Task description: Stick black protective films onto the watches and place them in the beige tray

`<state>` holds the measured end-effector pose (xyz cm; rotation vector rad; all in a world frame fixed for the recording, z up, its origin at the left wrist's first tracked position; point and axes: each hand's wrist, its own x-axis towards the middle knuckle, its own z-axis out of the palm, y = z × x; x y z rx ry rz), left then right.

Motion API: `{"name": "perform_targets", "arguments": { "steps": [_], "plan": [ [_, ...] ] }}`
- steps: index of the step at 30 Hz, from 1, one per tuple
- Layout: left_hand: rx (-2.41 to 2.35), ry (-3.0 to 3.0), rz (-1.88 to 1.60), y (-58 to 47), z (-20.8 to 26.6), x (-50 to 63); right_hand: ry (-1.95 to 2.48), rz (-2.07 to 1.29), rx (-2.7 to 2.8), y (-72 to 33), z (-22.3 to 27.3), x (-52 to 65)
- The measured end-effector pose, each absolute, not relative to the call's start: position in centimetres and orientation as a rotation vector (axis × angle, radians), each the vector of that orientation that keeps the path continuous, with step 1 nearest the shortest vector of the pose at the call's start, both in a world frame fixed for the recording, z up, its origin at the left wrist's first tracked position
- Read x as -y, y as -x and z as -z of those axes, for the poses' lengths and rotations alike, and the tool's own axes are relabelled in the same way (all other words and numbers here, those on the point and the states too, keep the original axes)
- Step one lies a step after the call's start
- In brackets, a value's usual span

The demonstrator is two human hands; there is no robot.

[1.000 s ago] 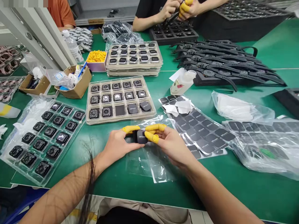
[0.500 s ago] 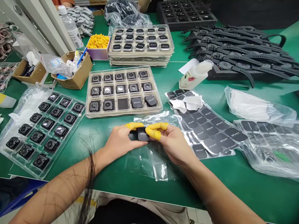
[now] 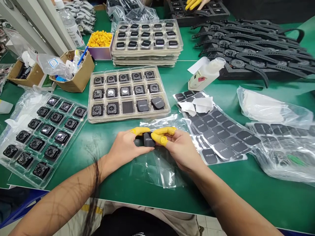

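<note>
A small black square smartwatch body (image 3: 148,140) with pale lettering on its face is pinched between my two hands above the table. My left hand (image 3: 125,144) grips its left side with thumb and index finger, the index in a yellow finger cot. On the right side and upper corner press the yellow-covered fingertips of my right hand (image 3: 180,149). Beneath my hands lies clear plastic film (image 3: 168,177). Just beyond stands a tray (image 3: 128,118) of watch bodies, mostly sensor side up; two in the front row show lettering. Sheets of black lettered stickers (image 3: 219,134) lie right of my right hand.
A second tray (image 3: 62,164) of watch bodies lies left. Behind are stacked trays (image 3: 145,55), a box (image 3: 99,54) of yellow finger cots, a cardboard box (image 3: 76,78) and a white bottle (image 3: 206,75). Strapped watches (image 3: 248,49) fill the back right; another person's hand (image 3: 195,4) reaches in there.
My hands keep their pinch on the smartwatch body, which looks slightly turned. Another person's yellow-tipped hand has appeared at the top. The whole view has shifted a little.
</note>
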<state>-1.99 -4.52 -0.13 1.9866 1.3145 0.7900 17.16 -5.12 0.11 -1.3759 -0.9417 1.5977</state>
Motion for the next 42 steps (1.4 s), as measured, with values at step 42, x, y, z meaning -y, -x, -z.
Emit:
{"name": "perform_targets", "arguments": {
  "steps": [42],
  "plan": [
    [-0.691, -2.393, -1.551, -5.4, -7.5, 15.8, 1.296, -1.586, 1.216, -6.8, -3.3, 9.5]
  ]
}}
